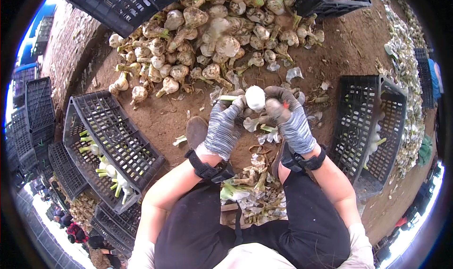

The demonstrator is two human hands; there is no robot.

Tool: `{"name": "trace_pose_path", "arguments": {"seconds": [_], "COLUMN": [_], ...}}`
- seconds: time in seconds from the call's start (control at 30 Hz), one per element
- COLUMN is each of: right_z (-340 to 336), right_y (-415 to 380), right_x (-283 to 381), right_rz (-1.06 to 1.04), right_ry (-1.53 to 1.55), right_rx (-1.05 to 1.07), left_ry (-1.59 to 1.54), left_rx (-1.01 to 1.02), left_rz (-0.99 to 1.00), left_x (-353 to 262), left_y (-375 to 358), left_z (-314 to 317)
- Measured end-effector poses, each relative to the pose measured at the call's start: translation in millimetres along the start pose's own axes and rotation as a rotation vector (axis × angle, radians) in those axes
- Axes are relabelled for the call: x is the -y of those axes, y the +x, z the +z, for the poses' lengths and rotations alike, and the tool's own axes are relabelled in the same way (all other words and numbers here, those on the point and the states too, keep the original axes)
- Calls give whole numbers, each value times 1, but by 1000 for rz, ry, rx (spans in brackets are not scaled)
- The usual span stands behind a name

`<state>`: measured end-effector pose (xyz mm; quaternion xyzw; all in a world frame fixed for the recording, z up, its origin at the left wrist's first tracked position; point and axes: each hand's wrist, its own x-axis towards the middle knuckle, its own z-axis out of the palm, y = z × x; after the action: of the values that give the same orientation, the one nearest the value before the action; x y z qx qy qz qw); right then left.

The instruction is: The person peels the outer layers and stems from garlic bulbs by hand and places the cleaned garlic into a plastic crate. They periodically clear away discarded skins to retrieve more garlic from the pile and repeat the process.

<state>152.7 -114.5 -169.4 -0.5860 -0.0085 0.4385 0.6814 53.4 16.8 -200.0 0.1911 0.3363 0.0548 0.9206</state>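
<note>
A white, peeled-looking garlic bulb (255, 98) is held up between my gloved hands, its green stem (228, 98) pointing left. My left hand (223, 127) is closed around the stem side of the bulb. On the opposite side, my right hand (293, 120) is curled, with its thumb and fingertips against the bulb's right edge. A small red spot (286, 106) shows by the right thumb; what it is I cannot make out. Below the hands, loose garlic skins (268, 136) lie on the dirt. Beyond them is a heap of unpeeled garlic (188, 57).
A tipped black crate (125, 137) with stemmed white garlic stands to the left. Another crate (356, 123), also holding garlic, is at the right. Two more crates (127, 5) border the heap. Discarded skins (257, 184) cover the ground between my legs. Other people (78, 231) appear at lower left.
</note>
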Motion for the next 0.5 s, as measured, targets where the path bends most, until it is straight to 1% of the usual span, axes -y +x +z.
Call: {"name": "trace_pose_path", "arguments": {"seconds": [0.03,0.07,0.1,0.13,0.17,0.2,0.27,0.3,0.37,0.4,0.47,0.5], "right_z": [1,-1,-5,-9,-16,-25,-45,-58,-83,-75,-43,-31], "right_y": [1,2,4,6,10,16,27,27,31,27,9,4], "right_x": [-3,-6,-9,-13,-17,-21,-22,-17,-36,-32,-21,-19], "right_rz": [-42,-43,-136,-228,-228,-254,-304,-237,-686,-687,-270,-83], "right_ry": [-128,-128,-215,-302,-300,-329,-424,-617,-1244,-1244,-405,-126], "right_rx": [-32,-31,-26,-20,-22,-132,-335,-365,-303,-303,-59,-29], "left_ry": [118,238,238,69,-98,-94,-297,-300,-411,-411,-423,-423], "left_rx": [-57,-112,-113,-73,-30,-29,-121,-120,-84,-82,-81,-81], "left_rz": [61,122,123,3,-116,-120,-243,-241,-367,-367,-441,-440], "left_x": [3,4,2,-2,-4,-4,-3,-3,-2,-1,2,4], "left_y": [3,4,3,1,0,0,5,7,12,13,16,16], "left_z": [2,2,1,-1,-2,-2,-4,-7,-15,-18,-22,-22]}}
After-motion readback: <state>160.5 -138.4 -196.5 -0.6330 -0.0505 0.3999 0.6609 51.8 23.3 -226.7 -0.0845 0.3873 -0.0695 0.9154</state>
